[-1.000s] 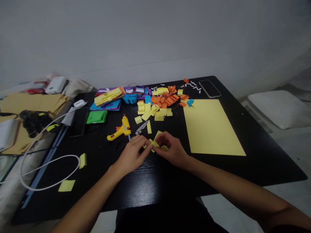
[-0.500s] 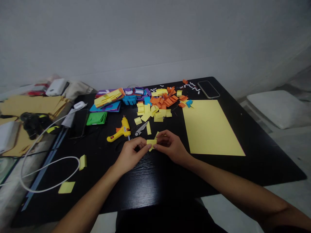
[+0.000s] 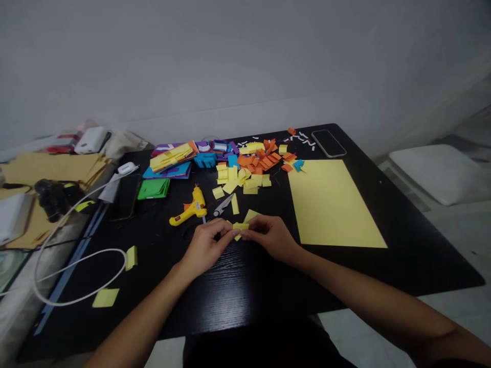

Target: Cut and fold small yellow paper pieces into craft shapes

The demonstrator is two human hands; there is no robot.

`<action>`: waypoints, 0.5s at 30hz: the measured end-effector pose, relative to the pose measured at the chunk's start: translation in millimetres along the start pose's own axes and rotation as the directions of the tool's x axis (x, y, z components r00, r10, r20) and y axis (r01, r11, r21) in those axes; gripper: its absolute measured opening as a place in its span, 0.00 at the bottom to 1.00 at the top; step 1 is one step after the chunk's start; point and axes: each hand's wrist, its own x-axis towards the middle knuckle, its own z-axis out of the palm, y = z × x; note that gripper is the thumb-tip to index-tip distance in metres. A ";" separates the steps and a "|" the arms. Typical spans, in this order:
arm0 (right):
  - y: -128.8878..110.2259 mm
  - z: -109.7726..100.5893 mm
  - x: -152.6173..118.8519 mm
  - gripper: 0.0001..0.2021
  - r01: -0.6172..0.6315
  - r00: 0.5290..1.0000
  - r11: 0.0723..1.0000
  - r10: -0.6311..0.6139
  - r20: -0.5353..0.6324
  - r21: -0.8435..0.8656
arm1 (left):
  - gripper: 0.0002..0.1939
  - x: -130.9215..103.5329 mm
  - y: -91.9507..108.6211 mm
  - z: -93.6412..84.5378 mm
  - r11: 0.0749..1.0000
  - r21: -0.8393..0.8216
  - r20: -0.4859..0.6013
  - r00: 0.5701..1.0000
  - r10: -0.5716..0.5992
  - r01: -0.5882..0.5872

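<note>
Between my fingertips is a small piece of yellow paper (image 3: 240, 226), held low over the black table. My left hand (image 3: 209, 243) pinches its left side, and my right hand (image 3: 270, 236) pinches its right side. Another yellow paper piece (image 3: 250, 215) shows just behind my right fingers. Beyond my hands lie a pair of scissors (image 3: 223, 205), partly covered by a narrow yellow strip (image 3: 235, 204), and a yellow glue gun (image 3: 190, 207). Farther back are a pile of folded yellow papers (image 3: 249, 180) and a heap of orange paper pieces (image 3: 263, 161).
A large yellow sheet (image 3: 337, 204) lies at right, with a phone (image 3: 329, 143) behind it. Green papers (image 3: 154, 188) and stacked coloured papers (image 3: 172, 158) are at back left. A white cable (image 3: 79, 301) loops over the left side, near two yellow pieces. A white stool (image 3: 437, 174) stands at right.
The yellow paper between my fingers has tilted and now looks narrower. More of the yellow piece behind my right hand shows. Both hands stay in nearly the same place.
</note>
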 end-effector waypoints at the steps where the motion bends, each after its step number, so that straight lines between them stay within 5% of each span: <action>1: 0.1 0.0 0.0 0.12 0.017 1.000 0.999 -0.018 -0.008 -0.029 | 0.13 0.4 0.0 -0.5 1.000 0.006 0.001 1.000 0.006 -0.006; 15: -9.4 -2.1 -1.1 0.10 0.043 0.997 0.981 -0.031 0.066 -0.188 | 0.13 0.0 0.1 -0.1 0.998 -0.009 -0.010 0.998 -0.063 0.062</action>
